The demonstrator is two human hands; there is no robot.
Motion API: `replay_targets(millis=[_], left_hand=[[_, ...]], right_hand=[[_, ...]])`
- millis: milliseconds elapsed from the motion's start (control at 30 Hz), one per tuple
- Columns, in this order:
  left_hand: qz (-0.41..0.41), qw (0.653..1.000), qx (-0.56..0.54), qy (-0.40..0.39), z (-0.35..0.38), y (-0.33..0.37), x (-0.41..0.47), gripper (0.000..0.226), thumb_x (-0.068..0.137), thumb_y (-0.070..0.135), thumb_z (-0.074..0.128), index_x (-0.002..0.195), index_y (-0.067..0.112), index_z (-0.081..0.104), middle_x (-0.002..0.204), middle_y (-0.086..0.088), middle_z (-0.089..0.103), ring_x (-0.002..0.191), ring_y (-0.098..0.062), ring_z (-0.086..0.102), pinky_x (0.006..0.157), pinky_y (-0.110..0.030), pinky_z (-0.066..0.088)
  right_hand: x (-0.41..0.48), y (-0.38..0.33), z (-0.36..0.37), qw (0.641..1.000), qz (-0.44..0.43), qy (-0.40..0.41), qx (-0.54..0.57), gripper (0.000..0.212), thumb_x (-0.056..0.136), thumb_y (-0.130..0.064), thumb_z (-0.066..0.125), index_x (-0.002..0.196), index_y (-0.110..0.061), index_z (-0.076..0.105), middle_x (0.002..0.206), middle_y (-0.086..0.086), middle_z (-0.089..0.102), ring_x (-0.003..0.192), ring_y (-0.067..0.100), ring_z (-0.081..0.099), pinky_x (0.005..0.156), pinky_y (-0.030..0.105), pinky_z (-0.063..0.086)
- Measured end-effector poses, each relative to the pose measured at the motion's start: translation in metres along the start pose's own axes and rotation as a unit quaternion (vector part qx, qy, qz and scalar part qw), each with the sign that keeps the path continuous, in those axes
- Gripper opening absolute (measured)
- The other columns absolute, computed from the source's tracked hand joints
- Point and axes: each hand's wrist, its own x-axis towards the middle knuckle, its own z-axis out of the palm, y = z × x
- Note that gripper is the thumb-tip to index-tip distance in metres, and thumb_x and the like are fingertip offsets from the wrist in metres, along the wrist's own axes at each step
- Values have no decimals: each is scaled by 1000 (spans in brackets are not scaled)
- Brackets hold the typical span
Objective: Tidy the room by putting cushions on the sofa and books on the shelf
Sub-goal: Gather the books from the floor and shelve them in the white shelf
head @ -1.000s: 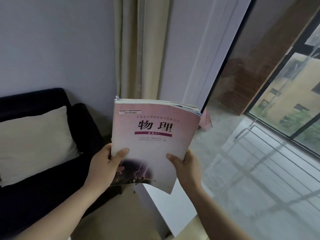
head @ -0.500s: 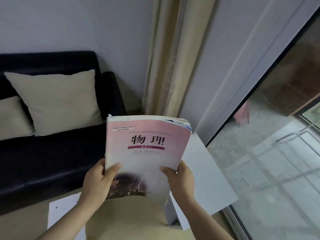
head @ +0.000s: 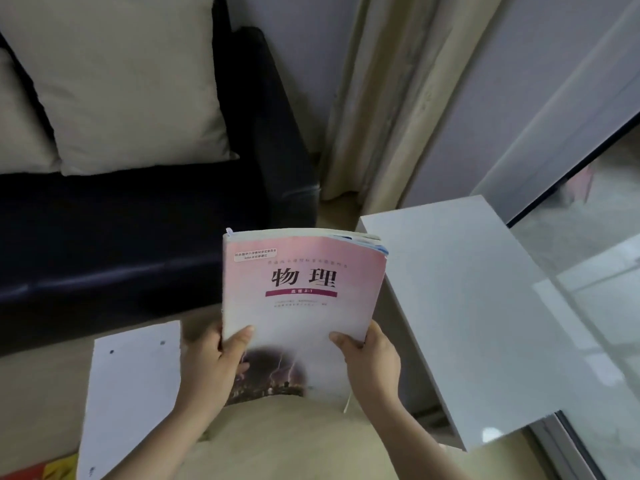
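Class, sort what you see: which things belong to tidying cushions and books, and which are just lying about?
Job: pink book, gripped by left hand and right hand; cushion; second cushion; sofa; white unit, probably the shelf.
Lying about: curtain; white board on the floor.

A pink-topped stack of books [head: 301,306] is held before the right end of the dark sofa [head: 138,237], against whose back two beige cushions [head: 128,81] are leaned.

Daylight comes from the glass window [head: 595,237] at the frame's right. Pale glare streaks the glossy white panel [head: 485,306]. The black leather sofa [head: 104,237] at left lies dim. Focus slightly soft; edges bow.
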Motion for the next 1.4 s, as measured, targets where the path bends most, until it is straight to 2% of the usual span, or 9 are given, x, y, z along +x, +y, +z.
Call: replay_targets(millis=[133, 233, 400, 533, 667, 867, 1100, 1267, 1400], left_hand=[[-4, 1000, 6, -20, 38, -82, 27, 21, 90, 35, 58, 109, 26, 55, 93, 5, 67, 74, -11, 68, 63, -29, 60], [0, 1000, -2, -30, 69, -138, 47, 18, 89, 36, 60, 103, 25, 58, 87, 3, 67, 68, -13, 69, 62, -36, 60], [56, 998, -27, -30, 121, -197, 88, 12, 90, 34, 60, 91, 22, 60, 81, -1, 67, 64, -17, 68, 62, -42, 60], [113, 992, -53, -36, 146, -209, 111, 16, 92, 36, 57, 103, 25, 57, 90, -3, 66, 74, -25, 68, 68, -49, 59], [165, 981, -95, -45, 159, -213, 118, 18, 93, 31, 56, 108, 21, 53, 97, 1, 63, 81, -20, 64, 69, -43, 60], [148, 974, -140, -103, 174, -227, 118, 2, 95, 29, 53, 94, 27, 53, 97, -1, 63, 89, -22, 63, 74, -45, 59], [158, 964, -180, -119, 196, -215, 120, 6, 96, 31, 51, 91, 28, 53, 100, 0, 62, 90, -22, 63, 72, -44, 59], [164, 960, -174, -149, 208, -202, 128, 23, 97, 36, 46, 110, 19, 54, 105, -3, 62, 92, -25, 63, 74, -42, 59], [156, 952, -196, -174, 228, -196, 135, 15, 97, 38, 45, 96, 26, 55, 101, -2, 64, 93, -24, 64, 79, -46, 58]], right_hand=[[27, 73, 53, 1000, 9, -3, -7, 22, 86, -37, 67, 102, -27, 56, 84, -14, 65, 77, 7, 60, 57, 17, 39], [56, 128, 95, 1000, 15, 8, 22, 22, 83, -37, 70, 100, -29, 59, 90, -14, 69, 85, 12, 65, 72, 31, 53], [116, 183, 140, 996, -39, 76, 16, 30, 83, -33, 72, 106, -19, 59, 100, -8, 67, 89, 19, 64, 73, 30, 49], [157, 192, 149, 992, -50, 94, 72, 28, 82, -31, 73, 102, -19, 57, 105, -2, 68, 89, 21, 63, 80, 33, 52], [165, 203, 147, 981, -86, 142, 103, 33, 81, -32, 73, 107, -17, 59, 106, 0, 68, 97, 25, 64, 85, 37, 52], [152, 218, 138, 974, -82, 183, 106, 37, 84, -24, 72, 114, -11, 54, 116, 7, 66, 104, 30, 62, 85, 34, 48], [165, 219, 121, 959, -117, 227, 120, 38, 88, -21, 68, 119, -6, 51, 119, 10, 62, 105, 28, 59, 76, 26, 37], [186, 223, 120, 946, -103, 246, 186, 38, 86, -14, 70, 117, -2, 52, 120, 14, 62, 105, 30, 60, 80, 27, 41], [203, 229, 114, 928, -111, 286, 213, 34, 86, -13, 69, 113, 0, 53, 119, 15, 62, 104, 30, 60, 81, 27, 41]])
